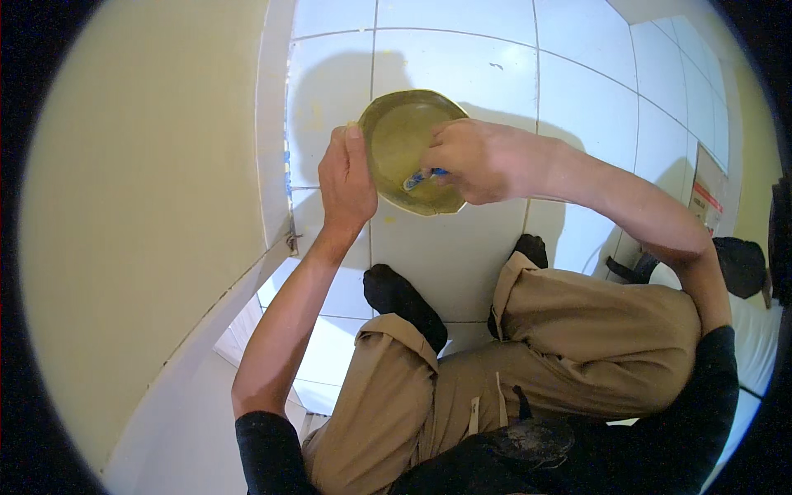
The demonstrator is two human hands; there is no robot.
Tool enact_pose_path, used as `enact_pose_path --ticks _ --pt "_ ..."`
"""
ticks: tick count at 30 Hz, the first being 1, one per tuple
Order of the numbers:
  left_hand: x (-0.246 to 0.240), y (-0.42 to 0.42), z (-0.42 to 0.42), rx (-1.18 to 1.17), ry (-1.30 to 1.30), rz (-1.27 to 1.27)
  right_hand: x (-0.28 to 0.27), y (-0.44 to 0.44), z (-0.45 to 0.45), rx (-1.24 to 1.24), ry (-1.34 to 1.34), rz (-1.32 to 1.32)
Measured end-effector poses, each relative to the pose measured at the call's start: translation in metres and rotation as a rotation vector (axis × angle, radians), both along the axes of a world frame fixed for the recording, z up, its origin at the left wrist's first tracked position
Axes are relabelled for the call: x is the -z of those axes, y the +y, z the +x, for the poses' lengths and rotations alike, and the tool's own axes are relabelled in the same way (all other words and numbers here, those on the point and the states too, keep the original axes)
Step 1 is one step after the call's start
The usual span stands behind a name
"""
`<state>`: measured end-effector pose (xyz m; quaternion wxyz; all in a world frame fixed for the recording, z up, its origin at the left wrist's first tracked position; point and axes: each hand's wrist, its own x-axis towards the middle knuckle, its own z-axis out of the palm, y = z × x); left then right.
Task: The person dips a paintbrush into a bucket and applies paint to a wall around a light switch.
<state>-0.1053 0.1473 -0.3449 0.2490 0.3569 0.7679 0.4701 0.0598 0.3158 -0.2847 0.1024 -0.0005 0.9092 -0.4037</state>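
Note:
A round, greenish-yellow bowl (396, 133) is before me over the white floor tiles, with its open top towards me. My left hand (350, 176) grips the bowl's left rim, the thumb lying along the edge. Over the bowl's right side, my right hand (467, 161) is closed around a small blue patterned object (413, 181), perhaps a handle. One end of it points down and left, inside the bowl. My fingers hide the rest of it. Whether the bowl rests on the floor, I cannot tell.
A pale yellow wall (154, 173) with a white skirting runs along the left. Yellow specks mark the floor tiles (445, 253). My feet in black socks (402, 300) are below the bowl. At the right are a printed box (705, 192) and a black object (739, 266).

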Motion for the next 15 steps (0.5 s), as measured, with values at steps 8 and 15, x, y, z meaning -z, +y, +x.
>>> enact_pose_path --ticks 8,15 --pt "-0.001 0.000 0.000 -0.025 -0.014 -0.023 -0.031 0.014 -0.008 -0.002 -0.097 0.007" --pt "-0.002 0.001 0.001 -0.015 0.036 -0.008 -0.029 0.021 -0.014 0.018 0.325 -0.002"
